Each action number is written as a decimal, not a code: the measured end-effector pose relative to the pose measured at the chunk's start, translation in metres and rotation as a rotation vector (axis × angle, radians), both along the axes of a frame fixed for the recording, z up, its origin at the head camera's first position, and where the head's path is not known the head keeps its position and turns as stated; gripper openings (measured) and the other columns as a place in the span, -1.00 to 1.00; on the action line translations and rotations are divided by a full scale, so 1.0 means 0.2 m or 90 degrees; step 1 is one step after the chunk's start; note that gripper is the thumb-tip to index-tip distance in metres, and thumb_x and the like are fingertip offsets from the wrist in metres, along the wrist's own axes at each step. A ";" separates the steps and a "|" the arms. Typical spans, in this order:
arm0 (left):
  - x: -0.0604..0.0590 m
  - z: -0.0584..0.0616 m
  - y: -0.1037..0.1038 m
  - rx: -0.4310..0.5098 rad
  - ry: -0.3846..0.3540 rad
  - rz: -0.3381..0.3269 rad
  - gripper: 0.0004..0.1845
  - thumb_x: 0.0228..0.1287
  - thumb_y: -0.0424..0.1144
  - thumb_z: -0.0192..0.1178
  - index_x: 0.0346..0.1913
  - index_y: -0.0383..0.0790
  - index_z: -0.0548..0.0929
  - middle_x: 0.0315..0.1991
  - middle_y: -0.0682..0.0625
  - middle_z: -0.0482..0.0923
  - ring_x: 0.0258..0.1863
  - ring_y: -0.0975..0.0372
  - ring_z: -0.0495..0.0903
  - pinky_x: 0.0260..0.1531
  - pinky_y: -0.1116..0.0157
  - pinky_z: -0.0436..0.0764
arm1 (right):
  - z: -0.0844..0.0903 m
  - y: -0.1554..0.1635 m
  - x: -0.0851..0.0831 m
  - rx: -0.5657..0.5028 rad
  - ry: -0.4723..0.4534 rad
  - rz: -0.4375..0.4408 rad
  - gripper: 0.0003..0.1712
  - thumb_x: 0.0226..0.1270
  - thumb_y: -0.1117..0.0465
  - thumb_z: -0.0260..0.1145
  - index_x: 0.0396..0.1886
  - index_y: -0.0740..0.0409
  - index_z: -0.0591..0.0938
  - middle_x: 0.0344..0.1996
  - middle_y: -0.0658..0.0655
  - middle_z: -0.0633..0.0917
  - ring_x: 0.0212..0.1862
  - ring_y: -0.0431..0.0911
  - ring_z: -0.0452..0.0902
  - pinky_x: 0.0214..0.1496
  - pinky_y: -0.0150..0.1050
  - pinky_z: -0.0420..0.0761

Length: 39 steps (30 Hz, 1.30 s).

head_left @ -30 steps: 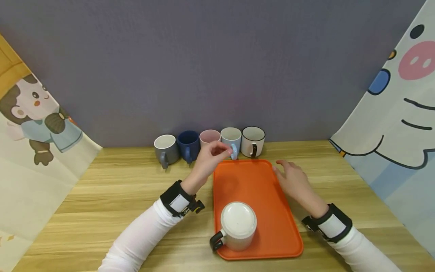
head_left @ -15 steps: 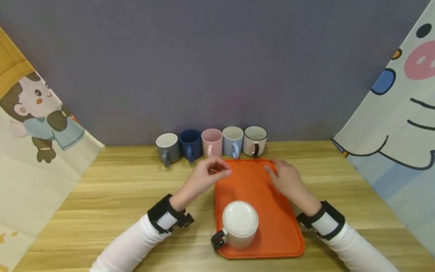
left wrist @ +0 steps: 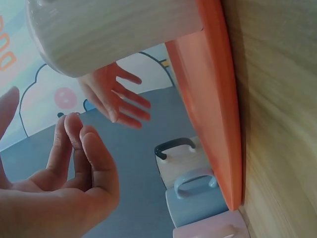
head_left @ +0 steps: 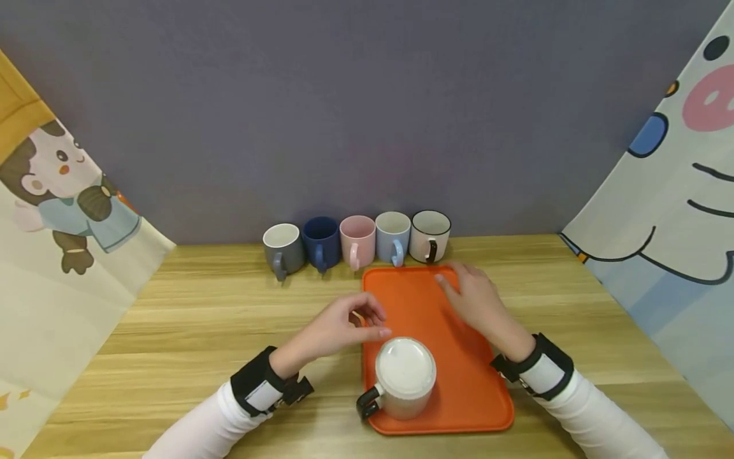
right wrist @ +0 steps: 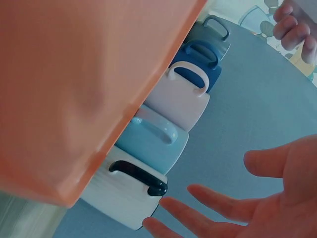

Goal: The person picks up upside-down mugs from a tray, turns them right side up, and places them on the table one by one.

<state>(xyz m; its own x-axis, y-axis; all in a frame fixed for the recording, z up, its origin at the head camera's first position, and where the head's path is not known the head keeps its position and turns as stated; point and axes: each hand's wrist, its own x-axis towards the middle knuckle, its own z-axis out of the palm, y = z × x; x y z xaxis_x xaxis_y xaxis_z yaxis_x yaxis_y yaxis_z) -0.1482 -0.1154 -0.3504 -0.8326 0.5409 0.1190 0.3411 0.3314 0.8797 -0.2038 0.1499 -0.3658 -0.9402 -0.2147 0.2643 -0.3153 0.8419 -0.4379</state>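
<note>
An upside-down white mug [head_left: 406, 376] with a black handle sits at the near left of the orange tray [head_left: 459, 408]. My left hand [head_left: 338, 325] hovers just beyond it at the tray's left edge, fingers loosely bent and holding nothing. In the left wrist view, a gap shows between that hand's thumb and its fingertips. My right hand [head_left: 476, 299] is over the tray's far right part, its fingers spread and relaxed with nothing in them. In the right wrist view, its fingers [right wrist: 218, 203] point toward the row of mugs.
Along the back wall stand several upright mugs, handles toward me: grey [head_left: 283, 252], navy [head_left: 322, 245], pink [head_left: 358, 242], light blue [head_left: 393, 239] and white with a black rim [head_left: 430, 237]. The tray lies close in front of the right-hand ones on the wooden table [head_left: 201, 331].
My left hand has drawn back from the row of mugs toward the upside-down mug. My right hand has shifted slightly left over the tray. The mugs and tray have stayed put.
</note>
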 end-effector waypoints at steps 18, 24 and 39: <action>0.18 0.06 -0.05 -0.208 0.047 -0.077 -0.68 -0.10 0.06 0.47 -0.55 -0.04 0.59 -0.63 0.24 0.51 -0.57 0.47 0.46 -0.51 0.50 0.48 | 0.03 -0.08 0.02 -0.027 0.027 0.056 -0.56 0.41 0.08 0.15 0.09 0.33 0.51 0.01 0.36 0.60 0.09 0.29 0.47 0.16 0.16 0.41; 0.23 0.07 -0.04 -0.267 0.062 -0.082 -0.68 -0.11 0.17 0.43 -0.69 0.09 0.61 -0.73 0.39 0.48 -0.66 0.53 0.41 -0.64 0.53 0.37 | 0.02 -0.11 0.03 -0.031 0.019 0.064 -0.53 0.41 0.07 0.14 0.11 0.36 0.51 0.01 0.36 0.59 0.10 0.28 0.48 0.16 0.15 0.43; 0.26 0.03 0.01 -0.254 0.040 -0.063 -0.69 -0.11 0.08 0.46 -0.70 0.03 0.61 -0.75 0.37 0.44 -0.69 0.56 0.35 -0.65 0.56 0.33 | 0.03 -0.15 0.03 -0.023 0.014 0.068 -0.53 0.41 0.04 0.15 0.09 0.34 0.52 0.01 0.32 0.61 0.09 0.23 0.49 0.16 0.12 0.45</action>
<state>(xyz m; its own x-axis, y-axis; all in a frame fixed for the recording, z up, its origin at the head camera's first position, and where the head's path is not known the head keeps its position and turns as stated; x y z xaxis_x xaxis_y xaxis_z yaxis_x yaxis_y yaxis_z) -0.0964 -0.1134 -0.3453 -0.7721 0.6319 -0.0680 0.4368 0.6053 0.6654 -0.1982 0.1206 -0.3589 -0.9066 -0.3030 0.2938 -0.4119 0.7868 -0.4596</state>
